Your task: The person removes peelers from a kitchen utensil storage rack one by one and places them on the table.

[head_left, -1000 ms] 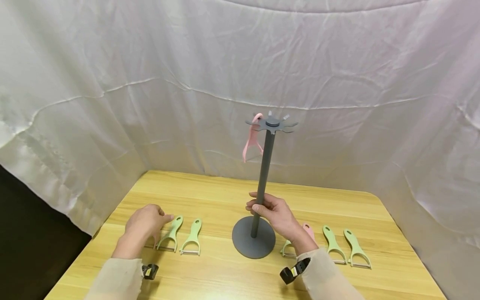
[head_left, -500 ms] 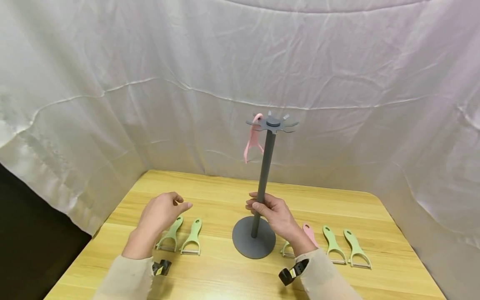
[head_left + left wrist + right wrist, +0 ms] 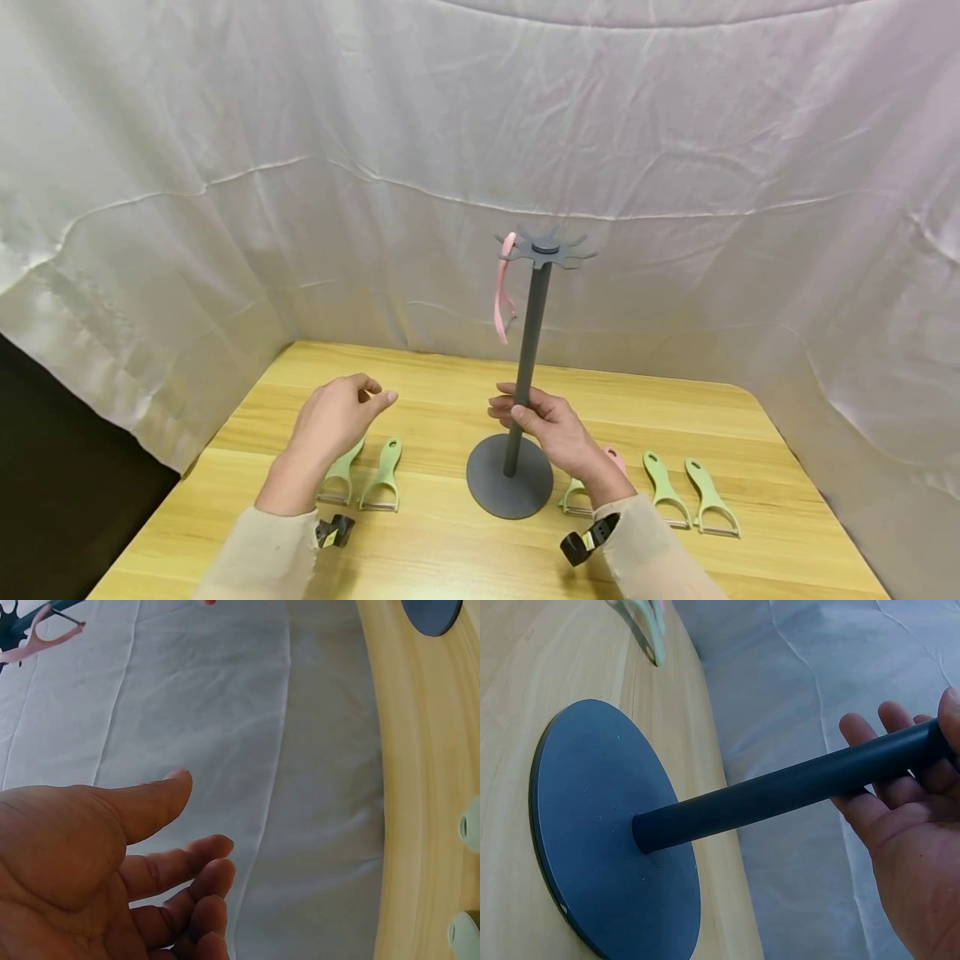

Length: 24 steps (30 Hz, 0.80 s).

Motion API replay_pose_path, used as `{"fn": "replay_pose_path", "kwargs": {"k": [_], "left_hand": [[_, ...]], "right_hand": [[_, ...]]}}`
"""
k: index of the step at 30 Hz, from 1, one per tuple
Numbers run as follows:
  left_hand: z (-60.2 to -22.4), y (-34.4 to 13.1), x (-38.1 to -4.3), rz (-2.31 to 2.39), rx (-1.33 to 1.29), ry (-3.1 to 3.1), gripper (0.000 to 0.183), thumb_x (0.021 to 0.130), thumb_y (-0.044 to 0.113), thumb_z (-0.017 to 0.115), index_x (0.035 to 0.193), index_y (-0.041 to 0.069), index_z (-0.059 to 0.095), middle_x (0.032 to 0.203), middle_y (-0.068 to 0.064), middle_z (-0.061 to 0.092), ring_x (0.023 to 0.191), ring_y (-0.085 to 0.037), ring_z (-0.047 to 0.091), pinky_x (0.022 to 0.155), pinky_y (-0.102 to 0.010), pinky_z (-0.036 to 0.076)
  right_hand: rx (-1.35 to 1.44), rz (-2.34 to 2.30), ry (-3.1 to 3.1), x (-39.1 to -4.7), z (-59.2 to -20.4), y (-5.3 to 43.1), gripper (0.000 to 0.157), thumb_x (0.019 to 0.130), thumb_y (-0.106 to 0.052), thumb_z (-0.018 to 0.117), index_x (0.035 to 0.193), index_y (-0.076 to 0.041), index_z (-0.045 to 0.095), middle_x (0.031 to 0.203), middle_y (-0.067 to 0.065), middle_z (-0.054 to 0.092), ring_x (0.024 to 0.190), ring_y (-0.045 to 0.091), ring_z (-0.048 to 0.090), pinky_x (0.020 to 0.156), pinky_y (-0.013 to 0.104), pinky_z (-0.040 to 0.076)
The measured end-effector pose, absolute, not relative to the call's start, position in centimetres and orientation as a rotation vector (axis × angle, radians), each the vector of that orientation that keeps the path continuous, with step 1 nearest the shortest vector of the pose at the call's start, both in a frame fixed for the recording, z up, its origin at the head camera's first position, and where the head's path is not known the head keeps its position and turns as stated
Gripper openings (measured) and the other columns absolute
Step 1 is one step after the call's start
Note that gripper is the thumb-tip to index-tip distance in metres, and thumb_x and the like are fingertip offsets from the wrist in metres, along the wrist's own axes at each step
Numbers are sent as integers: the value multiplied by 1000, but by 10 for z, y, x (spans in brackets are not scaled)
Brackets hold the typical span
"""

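My right hand (image 3: pixel 558 433) holds the grey pole (image 3: pixel 533 325) of an upright stand low down, thumb on the near side and fingers behind it. In the right wrist view the fingers (image 3: pixel 896 720) curl loosely round the pole above the round base (image 3: pixel 607 825). A pink peeler (image 3: pixel 501 292) hangs from the left side of the stand's hooked top (image 3: pixel 545 248). Empty and with fingers loosely bent, my left hand (image 3: pixel 330 421) hovers above the table left of the stand. Just below it lie two green peelers (image 3: pixel 387 467), one partly covered by the wrist.
Right of the stand lie two green peelers (image 3: pixel 658 475) side by side. A pink peeler (image 3: pixel 615 457) and another green peeler (image 3: pixel 574 490) are partly hidden behind the right wrist. The wooden table (image 3: pixel 450 550) meets pale curtains (image 3: pixel 420 267) at the back and sides.
My left hand has moved up and right, away from the left peelers. The stand's top has turned a little, so the hanging pink peeler shows more edge-on. The right hand stays on the pole.
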<state>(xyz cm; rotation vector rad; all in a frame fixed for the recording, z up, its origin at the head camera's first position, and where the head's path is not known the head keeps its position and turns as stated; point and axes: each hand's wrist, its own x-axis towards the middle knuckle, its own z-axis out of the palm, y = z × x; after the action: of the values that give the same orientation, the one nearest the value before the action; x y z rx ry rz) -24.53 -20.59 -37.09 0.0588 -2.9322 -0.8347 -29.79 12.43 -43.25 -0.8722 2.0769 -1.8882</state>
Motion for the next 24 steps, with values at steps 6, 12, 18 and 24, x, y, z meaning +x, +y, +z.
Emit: {"fn": "replay_pose_path", "kwargs": {"k": [6, 12, 18, 24], "left_hand": [[-363, -198, -249, -949, -25, -2863, 45, 105, 52, 61, 127, 15, 72, 115, -8, 74, 96, -24, 68, 80, -45, 55], [-350, -177, -253, -1047, -104, -2761, 40, 104, 48, 65, 129, 18, 73, 116, -3, 73, 110, -28, 65, 89, -47, 54], [-338, -160, -255, -1134, -192, -2663, 36, 103, 46, 67, 128, 21, 74, 114, 0, 69, 115, -29, 62, 94, -48, 52], [-325, -148, -255, -1255, -273, -2554, 35, 103, 48, 68, 128, 24, 74, 112, 4, 68, 111, -23, 63, 92, -45, 53]], "right_hand": [[-870, -1889, 2060, -298, -433, 125, 46, 112, -20, 53, 154, -1, 50, 141, 28, 63, 133, 40, 63, 111, 46, 53], [-861, -1910, 2050, -299, -433, 125, 45, 112, -20, 53, 154, -3, 51, 139, 29, 64, 130, 33, 67, 110, 43, 54], [-863, -1902, 2056, -297, -431, 125, 45, 112, -20, 53, 154, -3, 50, 139, 31, 63, 129, 33, 67, 110, 44, 53], [-857, -1892, 2058, -297, -432, 124, 45, 112, -21, 53, 155, -5, 51, 141, 34, 60, 130, 34, 67, 111, 46, 52]]}}
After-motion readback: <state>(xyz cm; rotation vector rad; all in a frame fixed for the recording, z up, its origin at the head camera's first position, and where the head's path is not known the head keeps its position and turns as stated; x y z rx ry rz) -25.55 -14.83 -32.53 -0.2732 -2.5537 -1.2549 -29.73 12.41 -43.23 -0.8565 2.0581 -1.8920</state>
